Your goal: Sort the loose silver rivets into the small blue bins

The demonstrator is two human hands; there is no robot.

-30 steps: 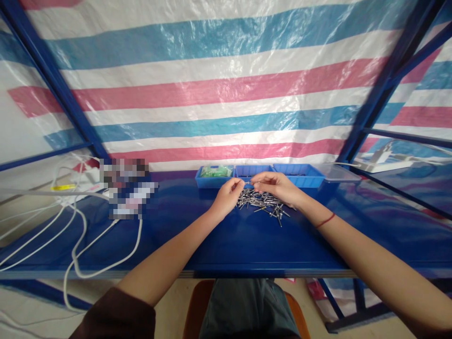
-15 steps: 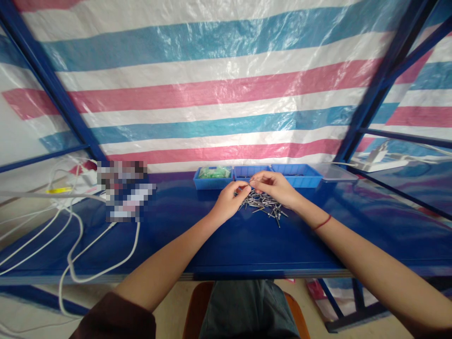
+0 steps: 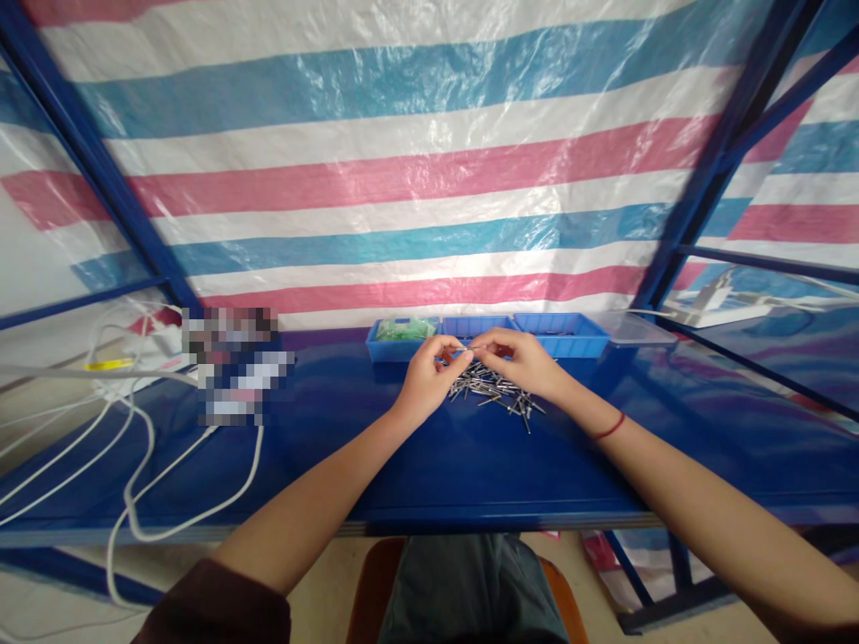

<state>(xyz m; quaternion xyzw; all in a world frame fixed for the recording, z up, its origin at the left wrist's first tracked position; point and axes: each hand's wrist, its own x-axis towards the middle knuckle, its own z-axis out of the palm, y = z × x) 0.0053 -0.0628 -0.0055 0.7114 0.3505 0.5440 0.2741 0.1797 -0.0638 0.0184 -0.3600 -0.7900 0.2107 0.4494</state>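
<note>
My left hand (image 3: 433, 376) and my right hand (image 3: 518, 360) meet above the blue tabletop, thumbs and fingertips pinched. A thin silver blind rivet (image 3: 469, 348) spans the gap between them, one end in each pinch; most of it is covered by the fingers. Under and just in front of the hands lies a loose heap of similar blind rivets (image 3: 493, 386), some partly hidden by my right hand. Behind the hands stands a row of blue plastic bins: the left bin (image 3: 393, 352) holds green plastic packing, while the middle bin (image 3: 478, 329) is partly covered by my fingers.
The right bin (image 3: 562, 345) has a few small dark pieces inside. Beside it lies a clear flat lid (image 3: 634, 329). White cables (image 3: 194, 528) loop over the table's left side, near a blurred-out patch. Blue frame posts (image 3: 698, 192) and a striped sheet (image 3: 416, 183) enclose the back.
My fingertips have drawn slightly apart, so the rivet between them now shows. My left hand has turned more upright and its fingers curl higher. The heap looks unchanged.
</note>
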